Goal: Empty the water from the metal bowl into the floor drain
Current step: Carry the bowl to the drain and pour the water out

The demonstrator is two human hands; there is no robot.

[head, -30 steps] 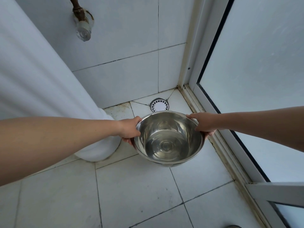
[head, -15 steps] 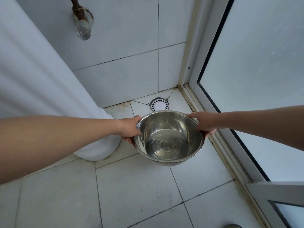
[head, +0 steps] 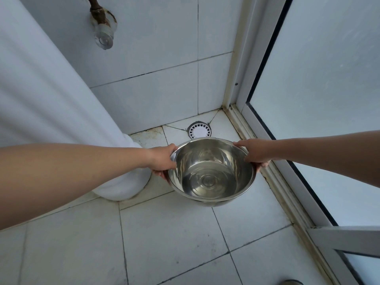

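The metal bowl (head: 211, 171) is held above the floor tiles (head: 168, 239), just short of the floor drain (head: 199, 131). Its rim is clamped by the left hand (head: 162, 161) and right hand (head: 256, 152), fingers curled closed; shallow water appears to remain inside.

A single head-worn wide-angle camera looks steeply down and forward into a tiled floor (head: 170, 239) corner, close above both outstretched arms, with the wall ahead and glass door (head: 329, 99) right.
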